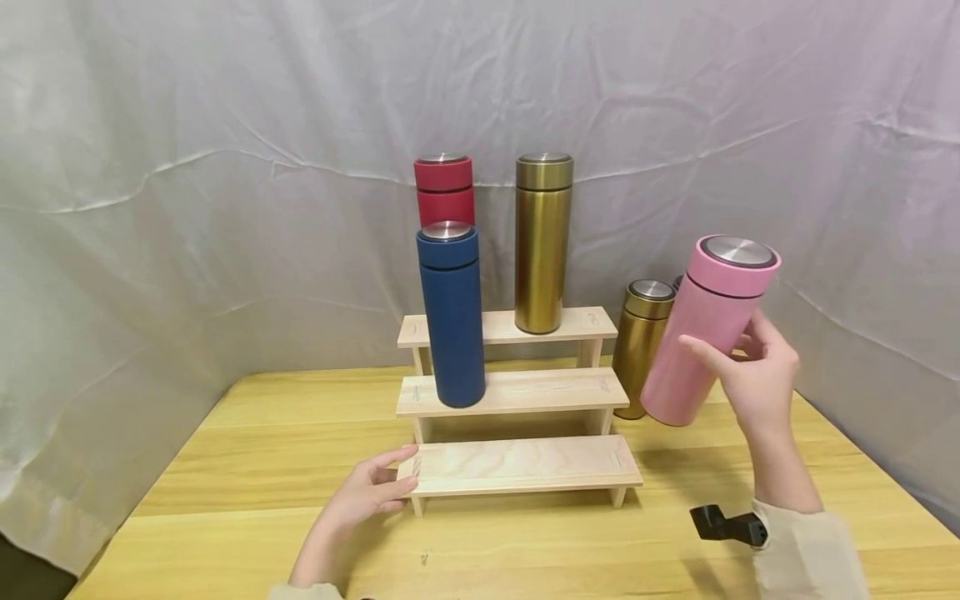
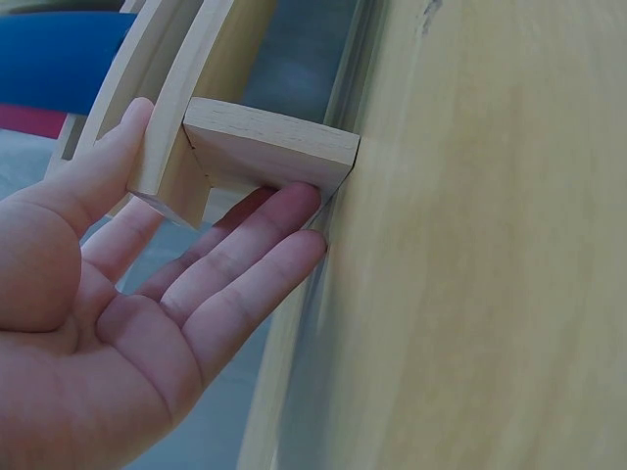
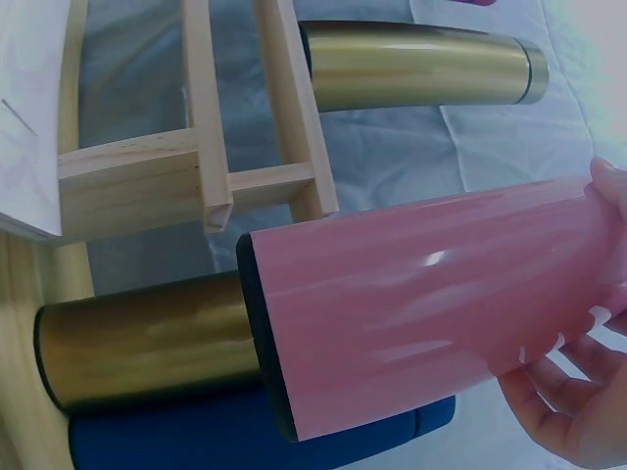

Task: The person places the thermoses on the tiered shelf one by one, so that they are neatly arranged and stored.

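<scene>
Pink bottle (image 1: 701, 342): head view, tilted, right of the wooden stand (image 1: 551, 390), partly hiding a gold bottle (image 1: 634, 354)
Right hand (image 1: 763, 379): thumb laid across the pink bottle's near side, other fingers around behind it
Left hand (image 1: 369, 490): thumb and forefinger gripping the lowest step (image 1: 525, 463) at its left end
Step leg (image 2: 269, 145): left wrist view, lower fingers stretched towards it, slightly apart
Bottle base (image 3: 266, 338): right wrist view, well apart from the curled right fingers
</scene>
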The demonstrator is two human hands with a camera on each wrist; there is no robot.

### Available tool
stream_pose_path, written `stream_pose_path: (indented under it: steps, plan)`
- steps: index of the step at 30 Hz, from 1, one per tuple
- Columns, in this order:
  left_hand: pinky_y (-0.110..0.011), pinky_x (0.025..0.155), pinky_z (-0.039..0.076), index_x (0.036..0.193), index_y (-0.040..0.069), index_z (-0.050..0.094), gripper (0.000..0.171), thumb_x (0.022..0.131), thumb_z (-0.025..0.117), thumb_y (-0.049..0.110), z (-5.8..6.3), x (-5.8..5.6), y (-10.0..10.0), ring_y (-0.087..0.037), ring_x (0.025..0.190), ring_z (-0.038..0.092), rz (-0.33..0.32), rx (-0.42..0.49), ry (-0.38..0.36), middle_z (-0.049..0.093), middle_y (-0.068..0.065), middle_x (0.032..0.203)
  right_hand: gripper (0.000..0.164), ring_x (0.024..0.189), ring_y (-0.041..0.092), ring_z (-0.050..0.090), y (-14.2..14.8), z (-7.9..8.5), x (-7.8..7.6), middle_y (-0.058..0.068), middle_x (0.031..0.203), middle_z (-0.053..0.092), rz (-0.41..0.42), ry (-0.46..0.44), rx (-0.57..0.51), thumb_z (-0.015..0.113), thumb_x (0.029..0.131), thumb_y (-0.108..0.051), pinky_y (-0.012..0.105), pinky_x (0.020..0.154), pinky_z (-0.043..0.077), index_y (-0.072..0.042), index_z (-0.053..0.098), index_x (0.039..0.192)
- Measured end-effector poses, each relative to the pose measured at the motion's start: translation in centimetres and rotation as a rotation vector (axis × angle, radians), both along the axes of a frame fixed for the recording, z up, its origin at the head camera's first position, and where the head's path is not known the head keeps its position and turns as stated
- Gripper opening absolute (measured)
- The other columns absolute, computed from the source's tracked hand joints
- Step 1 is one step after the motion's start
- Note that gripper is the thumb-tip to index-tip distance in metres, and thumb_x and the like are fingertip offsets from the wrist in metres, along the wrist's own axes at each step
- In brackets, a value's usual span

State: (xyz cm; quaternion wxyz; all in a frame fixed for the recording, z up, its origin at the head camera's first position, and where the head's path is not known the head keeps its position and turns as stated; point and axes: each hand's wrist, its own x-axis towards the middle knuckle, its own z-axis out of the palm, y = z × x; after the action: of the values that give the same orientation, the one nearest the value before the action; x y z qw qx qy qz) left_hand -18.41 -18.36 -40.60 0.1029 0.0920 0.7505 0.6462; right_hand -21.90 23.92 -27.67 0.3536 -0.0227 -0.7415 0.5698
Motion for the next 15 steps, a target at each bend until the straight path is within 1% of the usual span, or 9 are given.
stream_pose_path:
  steps: [6, 10, 15]
  plan:
    - [-0.04, 0.079, 0.05, 0.133, -0.004, 0.035, 0.058, 0.085, 0.061, 0.016, 0.1, 0.1, -0.1, -0.023, 0.089, 0.057, -0.005, 0.001, -0.005, 0.05, -0.023, 0.115, 0.057, 0.075, 0.01, 0.055, -0.2, 0.8, -0.1, -0.001, 0.093, 0.059, -0.004, 0.019, 0.007, 0.08, 0.066, -0.012, 0.013, 0.062, 0.045, -0.023, 0.059, 0.118]
    - [-0.04, 0.08, 0.049, 0.133, -0.004, 0.035, 0.058, 0.086, 0.061, 0.016, 0.2, 0.1, -0.1, -0.022, 0.088, 0.057, -0.011, -0.001, -0.006, 0.054, -0.02, 0.108, 0.056, 0.075, 0.011, 0.055, -0.6, 1.5, -0.2, -0.001, 0.092, 0.059, -0.002, 0.052, 0.029, 0.08, 0.065, -0.013, 0.014, 0.062, 0.045, -0.023, 0.059, 0.117]
    - [-0.04, 0.079, 0.05, 0.133, -0.005, 0.035, 0.058, 0.086, 0.061, 0.016, 0.2, 0.1, -0.1, -0.022, 0.087, 0.057, -0.016, -0.003, -0.007, 0.055, -0.019, 0.105, 0.055, 0.074, 0.01, 0.057, -1.3, 2.2, -0.3, -0.002, 0.092, 0.06, 0.012, 0.097, 0.051, 0.081, 0.065, -0.012, 0.014, 0.063, 0.046, -0.021, 0.06, 0.115]
